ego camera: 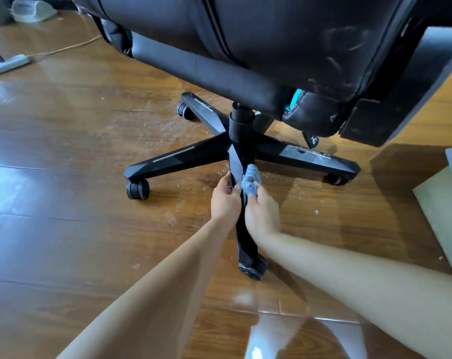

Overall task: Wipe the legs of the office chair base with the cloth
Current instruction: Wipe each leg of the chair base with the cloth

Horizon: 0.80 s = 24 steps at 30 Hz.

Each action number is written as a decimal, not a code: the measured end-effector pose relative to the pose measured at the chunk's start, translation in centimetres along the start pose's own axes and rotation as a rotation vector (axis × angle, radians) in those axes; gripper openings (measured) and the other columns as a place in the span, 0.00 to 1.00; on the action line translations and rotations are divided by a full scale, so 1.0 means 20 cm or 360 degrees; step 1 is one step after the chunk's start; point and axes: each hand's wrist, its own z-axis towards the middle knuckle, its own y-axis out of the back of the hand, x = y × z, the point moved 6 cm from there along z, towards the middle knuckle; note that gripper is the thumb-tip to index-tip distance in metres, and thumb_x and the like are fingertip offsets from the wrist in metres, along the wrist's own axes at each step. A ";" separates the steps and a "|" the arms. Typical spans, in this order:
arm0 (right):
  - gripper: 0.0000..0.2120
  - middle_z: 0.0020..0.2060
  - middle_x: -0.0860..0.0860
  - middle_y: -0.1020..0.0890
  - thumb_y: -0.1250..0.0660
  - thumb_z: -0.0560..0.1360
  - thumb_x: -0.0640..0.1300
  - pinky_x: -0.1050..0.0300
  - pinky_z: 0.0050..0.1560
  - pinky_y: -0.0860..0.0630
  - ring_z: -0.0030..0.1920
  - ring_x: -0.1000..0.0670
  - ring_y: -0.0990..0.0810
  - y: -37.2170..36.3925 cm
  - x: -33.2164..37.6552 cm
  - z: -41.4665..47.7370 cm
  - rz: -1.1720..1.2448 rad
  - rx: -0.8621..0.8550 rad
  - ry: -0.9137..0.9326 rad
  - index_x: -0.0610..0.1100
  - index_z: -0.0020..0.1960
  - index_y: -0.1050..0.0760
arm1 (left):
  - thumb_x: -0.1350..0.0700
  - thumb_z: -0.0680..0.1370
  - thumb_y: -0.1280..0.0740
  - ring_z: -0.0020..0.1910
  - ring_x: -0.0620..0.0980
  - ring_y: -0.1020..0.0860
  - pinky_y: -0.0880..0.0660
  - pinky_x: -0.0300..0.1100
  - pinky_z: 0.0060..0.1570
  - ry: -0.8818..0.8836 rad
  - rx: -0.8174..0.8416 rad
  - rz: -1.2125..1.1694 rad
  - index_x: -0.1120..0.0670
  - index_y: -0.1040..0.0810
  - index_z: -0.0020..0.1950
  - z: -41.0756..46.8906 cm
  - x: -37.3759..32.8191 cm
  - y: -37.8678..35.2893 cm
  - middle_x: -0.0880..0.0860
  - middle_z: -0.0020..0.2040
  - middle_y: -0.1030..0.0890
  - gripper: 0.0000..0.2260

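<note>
Cloth (250, 180) gripped by right hand (261, 212) | left hand (225, 198) grips leg (241, 200) | no legible writing

black chair base (243, 151), blue patterned cloth (251, 181)

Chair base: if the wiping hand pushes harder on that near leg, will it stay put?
Probably not: the chair base sits on casters on a glossy wooden floor, so it may roll or swivel. The left hand gripping the near leg likely steadies it against the cloth.

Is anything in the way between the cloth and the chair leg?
No. The right hand presses the blue cloth straight onto the near leg, and the left hand grips that leg's other side.
</note>
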 end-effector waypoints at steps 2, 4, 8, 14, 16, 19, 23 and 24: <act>0.19 0.67 0.42 0.23 0.46 0.85 0.46 0.53 0.60 0.29 0.67 0.40 0.25 0.00 0.03 0.16 -0.0030 0.0022 -0.0089 0.43 0.73 0.31 | 0.52 0.87 0.36 0.55 0.56 0.17 0.21 0.47 0.53 0.0006 0.0019 0.0057 0.47 0.34 0.83 0.00 0.00 0.00 0.51 0.54 0.18 0.24; 0.17 0.63 0.40 0.23 0.46 0.85 0.45 0.55 0.54 0.32 0.64 0.39 0.24 -0.01 0.05 0.32 0.0029 0.0035 -0.0175 0.39 0.69 0.29 | 0.52 0.87 0.37 0.45 0.48 0.19 0.22 0.42 0.45 0.0024 0.0040 0.0066 0.46 0.36 0.84 0.00 0.01 0.00 0.47 0.49 0.20 0.24; 0.17 0.62 0.39 0.22 0.46 0.84 0.46 0.50 0.58 0.28 0.62 0.37 0.23 -0.05 0.08 0.44 0.0017 -0.0008 -0.0246 0.41 0.67 0.26 | 0.52 0.88 0.37 0.39 0.44 0.23 0.25 0.39 0.40 0.0032 0.0056 0.0063 0.46 0.37 0.85 -0.01 0.00 0.00 0.46 0.45 0.20 0.25; 0.20 0.69 0.49 0.23 0.45 0.85 0.41 0.55 0.61 0.29 0.69 0.45 0.26 -0.01 0.03 0.07 -0.0166 -0.0041 0.0129 0.48 0.74 0.28 | 0.57 0.87 0.37 0.34 0.43 0.24 0.27 0.37 0.35 0.0026 0.0081 0.0055 0.46 0.36 0.84 0.00 0.02 0.00 0.47 0.43 0.19 0.25; 0.22 0.77 0.54 0.31 0.44 0.85 0.40 0.58 0.73 0.36 0.77 0.52 0.34 -0.03 0.04 -0.01 -0.0237 0.0003 0.0327 0.49 0.78 0.33 | 0.62 0.86 0.38 0.30 0.40 0.25 0.28 0.35 0.30 0.0056 0.0087 -0.0001 0.46 0.35 0.84 0.00 0.04 0.00 0.46 0.38 0.20 0.27; 0.24 0.80 0.56 0.37 0.44 0.85 0.42 0.55 0.75 0.36 0.78 0.52 0.37 -0.04 0.09 0.13 -0.0457 0.0031 0.0458 0.50 0.80 0.37 | 0.56 0.87 0.37 0.38 0.45 0.20 0.22 0.41 0.40 0.0061 0.0099 -0.0018 0.45 0.35 0.84 -0.01 0.03 0.00 0.48 0.40 0.20 0.24; 0.24 0.81 0.57 0.40 0.45 0.85 0.42 0.51 0.72 0.31 0.78 0.48 0.35 -0.06 0.23 0.42 -0.0701 0.0076 0.0477 0.51 0.80 0.37 | 0.52 0.88 0.39 0.41 0.47 0.20 0.23 0.42 0.40 0.0056 0.0114 0.0067 0.44 0.37 0.84 -0.03 0.00 0.01 0.49 0.43 0.20 0.24; 0.24 0.81 0.57 0.41 0.45 0.84 0.42 0.50 0.71 0.30 0.77 0.48 0.35 -0.07 0.24 0.44 -0.0769 0.0080 0.0483 0.51 0.80 0.37 | 0.52 0.88 0.39 0.44 0.48 0.19 0.21 0.43 0.43 0.0060 0.0114 0.0078 0.44 0.37 0.84 -0.03 0.00 0.01 0.50 0.45 0.19 0.24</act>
